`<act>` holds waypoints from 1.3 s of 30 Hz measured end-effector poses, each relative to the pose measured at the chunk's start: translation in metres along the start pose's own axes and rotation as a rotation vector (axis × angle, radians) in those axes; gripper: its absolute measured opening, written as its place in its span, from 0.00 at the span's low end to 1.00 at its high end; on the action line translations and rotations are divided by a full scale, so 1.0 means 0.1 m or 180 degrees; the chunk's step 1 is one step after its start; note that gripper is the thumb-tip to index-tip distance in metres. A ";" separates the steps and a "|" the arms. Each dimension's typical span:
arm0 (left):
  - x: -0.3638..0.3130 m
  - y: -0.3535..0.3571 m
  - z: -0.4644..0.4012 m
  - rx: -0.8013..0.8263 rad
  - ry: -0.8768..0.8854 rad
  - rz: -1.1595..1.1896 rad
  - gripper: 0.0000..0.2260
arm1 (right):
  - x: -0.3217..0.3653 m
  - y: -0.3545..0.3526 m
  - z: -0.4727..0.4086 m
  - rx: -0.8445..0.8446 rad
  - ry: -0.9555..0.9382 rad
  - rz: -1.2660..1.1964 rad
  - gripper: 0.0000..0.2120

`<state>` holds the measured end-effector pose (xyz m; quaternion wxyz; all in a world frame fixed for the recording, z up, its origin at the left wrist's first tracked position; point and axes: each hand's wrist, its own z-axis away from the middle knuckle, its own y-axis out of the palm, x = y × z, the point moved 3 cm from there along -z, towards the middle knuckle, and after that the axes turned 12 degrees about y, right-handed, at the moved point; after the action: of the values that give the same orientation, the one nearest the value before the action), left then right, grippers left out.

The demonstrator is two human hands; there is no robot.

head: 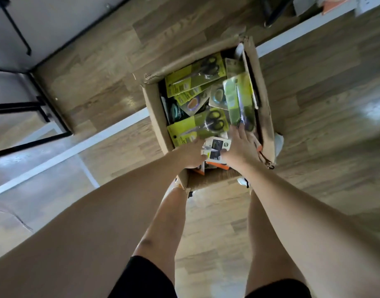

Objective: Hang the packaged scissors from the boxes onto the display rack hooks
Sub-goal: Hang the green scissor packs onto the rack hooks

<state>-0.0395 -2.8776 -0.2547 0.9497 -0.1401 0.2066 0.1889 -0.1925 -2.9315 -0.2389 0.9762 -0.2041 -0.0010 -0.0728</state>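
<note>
Packaged scissors [196,75] fill a cardboard box [155,117] on wood-plank flooring [103,82]; both hands [238,147] reach in, grips unclear.

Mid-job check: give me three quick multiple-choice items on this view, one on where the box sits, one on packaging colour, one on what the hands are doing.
1. Where is the cardboard box?
A. On the wooden floor
B. On a shelf
C. On a trolley

2. What colour are most backing cards, such as the scissors pack at the far end?
A. Red
B. Yellow-green
C. Blue

3. What state are the hands in?
A. Both at the person's sides
B. Both hanging packs on hooks
C. Both reaching into the box

Answers:
1 A, floor planks surround it.
2 B, several such cards show.
3 C, the left hand and right hand are among the packs by a white pack.
</note>
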 end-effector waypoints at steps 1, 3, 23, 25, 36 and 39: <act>-0.01 0.06 0.03 0.0016 0.0015 0.0066 0.27 | -0.05 0.07 0.07 0.0148 -0.0067 0.0037 0.40; -0.04 0.12 0.09 -0.0001 -0.0034 0.0095 0.23 | -0.14 0.15 0.20 0.0265 -0.0212 0.0194 0.33; 0.11 -0.25 -0.17 -0.1035 -0.0667 -0.0210 0.32 | -0.07 -0.20 -0.53 -0.0889 0.0495 -0.0287 0.37; 0.10 -0.25 -0.15 -0.1155 -0.0806 -0.0137 0.32 | -0.09 -0.18 -0.49 -0.0897 0.0414 -0.0005 0.36; -0.05 -0.16 0.27 -0.0425 -0.0923 0.0019 0.24 | -0.03 -0.31 -0.09 -0.0399 -0.0340 -0.0057 0.18; -0.19 -0.17 0.44 -0.0306 -0.0565 0.0413 0.27 | 0.01 -0.42 0.13 -0.0500 -0.0489 -0.0060 0.14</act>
<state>-0.0336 -2.8831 -0.2048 0.9423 -0.1545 0.1211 0.2713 -0.1967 -2.9648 -0.2101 0.9536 -0.2849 -0.0721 -0.0659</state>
